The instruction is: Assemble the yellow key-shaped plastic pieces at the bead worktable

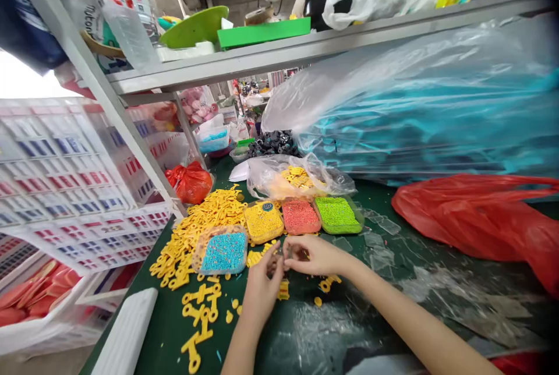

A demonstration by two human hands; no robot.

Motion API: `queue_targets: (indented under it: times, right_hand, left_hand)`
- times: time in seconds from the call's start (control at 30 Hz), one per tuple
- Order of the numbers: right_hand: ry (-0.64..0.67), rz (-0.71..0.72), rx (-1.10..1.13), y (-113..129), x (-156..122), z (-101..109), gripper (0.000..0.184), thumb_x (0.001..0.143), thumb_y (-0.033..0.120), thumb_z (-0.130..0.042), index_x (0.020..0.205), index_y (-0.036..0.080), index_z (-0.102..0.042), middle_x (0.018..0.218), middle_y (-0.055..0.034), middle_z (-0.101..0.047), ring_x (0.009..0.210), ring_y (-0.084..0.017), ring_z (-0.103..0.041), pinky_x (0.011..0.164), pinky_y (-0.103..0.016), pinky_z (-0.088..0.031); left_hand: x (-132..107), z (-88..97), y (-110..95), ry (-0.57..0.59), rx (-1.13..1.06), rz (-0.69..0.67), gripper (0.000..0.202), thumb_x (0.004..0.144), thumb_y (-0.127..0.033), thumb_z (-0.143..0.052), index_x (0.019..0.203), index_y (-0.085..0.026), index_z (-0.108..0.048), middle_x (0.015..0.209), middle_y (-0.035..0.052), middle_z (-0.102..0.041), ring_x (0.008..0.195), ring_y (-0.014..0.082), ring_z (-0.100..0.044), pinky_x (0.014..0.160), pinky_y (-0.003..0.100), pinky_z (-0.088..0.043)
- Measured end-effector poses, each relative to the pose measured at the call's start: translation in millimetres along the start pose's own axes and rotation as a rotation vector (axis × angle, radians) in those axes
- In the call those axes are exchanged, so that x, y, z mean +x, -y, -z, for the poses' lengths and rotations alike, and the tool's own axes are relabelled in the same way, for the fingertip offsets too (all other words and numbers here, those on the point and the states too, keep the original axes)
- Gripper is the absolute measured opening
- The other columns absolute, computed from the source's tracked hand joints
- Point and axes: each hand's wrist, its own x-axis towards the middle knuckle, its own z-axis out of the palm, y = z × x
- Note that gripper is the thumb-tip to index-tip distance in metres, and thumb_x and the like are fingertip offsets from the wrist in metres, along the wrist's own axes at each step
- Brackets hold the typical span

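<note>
My left hand (262, 287) and my right hand (314, 255) meet over the green table (349, 317), fingers pinched together round a small part I cannot make out. Just beyond them stand shallow trays of small beads: blue (225, 251), yellow (263, 222), red (300, 216) and green (337, 215). A heap of yellow plastic pieces (196, 229) lies to the left, and loose yellow pieces (201, 305) are scattered near my left wrist.
A clear bag of yellow parts (297, 180) sits behind the trays. A red bag (480, 220) and a big clear-wrapped teal bundle (437, 107) fill the right. A small red bag (190, 181), stacked packs (65, 177) and a metal shelf (283, 52) stand left and above.
</note>
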Motion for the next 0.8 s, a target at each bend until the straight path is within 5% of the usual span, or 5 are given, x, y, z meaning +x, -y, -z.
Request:
queue_targets:
  times: [0.23,0.47,0.8]
  right_hand:
    - [-0.163,0.003,-0.164,-14,1,-10,0.028,0.08,0.03,-0.054,0.069,0.023,-0.029,0.06,0.0077,-0.035,0.053,-0.01,-0.033,0.051,-0.024,-0.022]
    - [-0.09,0.03,-0.129,-12,-7,-8,0.033,0.094,0.043,-0.039,0.069,0.022,-0.038,0.058,0.0044,-0.044,0.053,-0.011,-0.039,0.053,-0.025,-0.025]
    - [-0.155,0.076,-0.119,-5,-13,-10,0.041,0.099,0.045,-0.017,0.069,0.022,-0.032,0.06,0.003,-0.04,0.055,-0.012,-0.037,0.056,-0.028,-0.023]
  left_hand:
    - [-10,-12.2,1,0.046,0.129,-0.098,0.039,0.09,-0.037,-0.052,0.125,-0.024,-0.063,0.097,0.0087,-0.075,0.084,0.021,-0.072,0.081,0.033,-0.058]
    - [-18,-18.6,-13,0.097,-0.03,-0.059,0.043,0.09,-0.034,-0.056,0.13,-0.02,-0.056,0.103,0.0105,-0.071,0.092,0.0192,-0.068,0.088,0.033,-0.053]
    - [-18,-13.2,-27,0.053,-0.293,0.048,0.047,0.083,-0.037,-0.07,0.125,-0.019,-0.061,0.083,0.0036,-0.066,0.08,0.0146,-0.064,0.075,0.025,-0.053]
